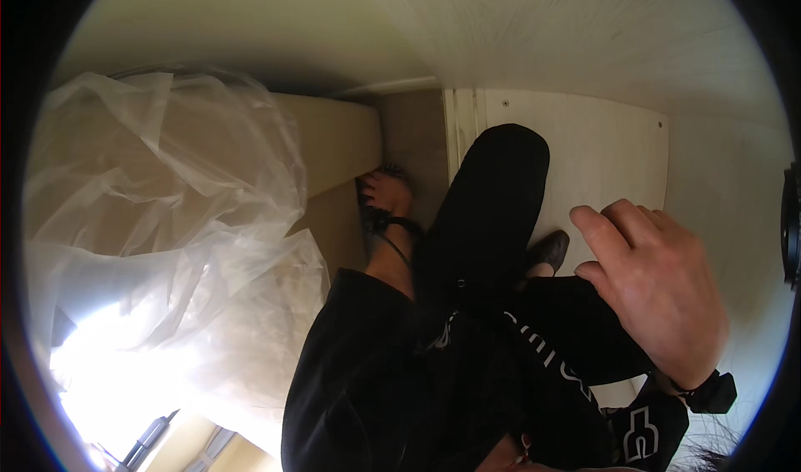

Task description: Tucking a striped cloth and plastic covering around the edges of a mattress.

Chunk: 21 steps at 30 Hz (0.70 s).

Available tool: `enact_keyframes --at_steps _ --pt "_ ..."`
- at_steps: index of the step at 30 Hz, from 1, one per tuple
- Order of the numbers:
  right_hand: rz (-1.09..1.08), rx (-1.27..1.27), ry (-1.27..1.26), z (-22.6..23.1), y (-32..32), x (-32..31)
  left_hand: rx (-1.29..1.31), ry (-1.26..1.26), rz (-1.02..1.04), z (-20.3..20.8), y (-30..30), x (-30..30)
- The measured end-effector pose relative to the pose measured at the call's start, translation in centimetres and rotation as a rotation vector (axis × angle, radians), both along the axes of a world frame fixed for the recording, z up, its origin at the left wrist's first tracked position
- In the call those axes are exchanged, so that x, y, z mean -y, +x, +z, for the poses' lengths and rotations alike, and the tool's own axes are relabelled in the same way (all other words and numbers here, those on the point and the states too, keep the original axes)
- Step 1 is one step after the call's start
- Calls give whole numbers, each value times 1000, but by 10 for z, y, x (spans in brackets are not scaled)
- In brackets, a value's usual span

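Low in the narrow gap beside a beige padded block (pixel 338 143), my left hand (pixel 388 192) reaches down with its fingers at the block's lower edge. Shadow covers the fingertips, and whether they grip anything is unclear. A dark band with a cord circles that wrist. Over on the right, my right hand (pixel 655 284) is raised above my bent leg, fingers loosely bent and thumb apart. Nothing shows in it, and a black strap (pixel 709 393) is round its wrist. Black trousers (pixel 492 197) cover my knee between the two hands.
Crumpled clear plastic sheeting (pixel 167 180) drapes over the left side of the block. A pale wood-grain panel (pixel 601 155) with screws stands beyond my knee. My dark shoe (pixel 548 251) rests near it. Brown flooring (pixel 415 130) shows in the gap. Bright light enters at lower left.
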State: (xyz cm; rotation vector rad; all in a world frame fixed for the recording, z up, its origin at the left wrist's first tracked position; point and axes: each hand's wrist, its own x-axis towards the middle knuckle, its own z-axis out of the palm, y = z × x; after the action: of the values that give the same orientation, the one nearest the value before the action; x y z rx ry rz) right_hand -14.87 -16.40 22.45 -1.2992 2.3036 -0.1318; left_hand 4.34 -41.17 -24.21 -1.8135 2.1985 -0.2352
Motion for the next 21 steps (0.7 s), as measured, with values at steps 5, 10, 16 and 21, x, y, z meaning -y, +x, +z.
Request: enact_keyframes --at_steps 5,10,16,21 --pt "-18 -7 13 4 4 4 6 108 9 -8 -1 11" --pt "-36 16 -20 0 -1 1 189 328 -30 -38 24 44" --pt "-41 -104 -124 7 -8 -9 265 238 -235 -51 45 32" --pt "-33 22 -107 10 -3 -27 341 336 -498 -50 56 27"
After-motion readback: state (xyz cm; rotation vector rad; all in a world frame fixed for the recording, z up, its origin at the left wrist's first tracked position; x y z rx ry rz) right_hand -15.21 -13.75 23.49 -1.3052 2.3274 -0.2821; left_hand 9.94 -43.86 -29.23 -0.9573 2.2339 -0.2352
